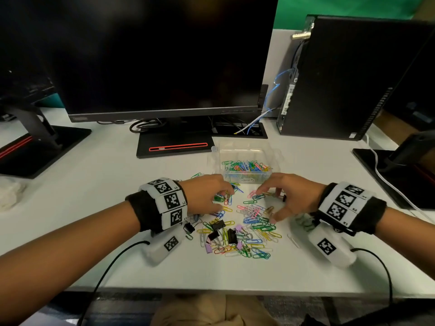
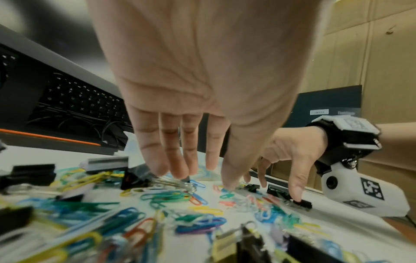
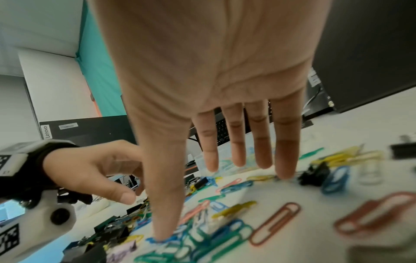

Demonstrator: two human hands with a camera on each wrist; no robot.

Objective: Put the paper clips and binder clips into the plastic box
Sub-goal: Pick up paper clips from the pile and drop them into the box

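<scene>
Our left hand [image 1: 207, 194] and right hand [image 1: 289, 196], fingers spread and empty, rake paper clips [image 1: 254, 222]; next we must pinch a bunch for the plastic box [image 1: 246, 168].

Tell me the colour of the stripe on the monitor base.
Red-orange, on the black monitor base; the head view shows it best.

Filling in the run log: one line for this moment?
left hand: on clips | right hand: open over clips | box: part filled

A dark monitor [image 1: 162, 55] stands on the white desk [image 1: 94, 208] — black computer tower [image 1: 348, 78] to its right.
</scene>
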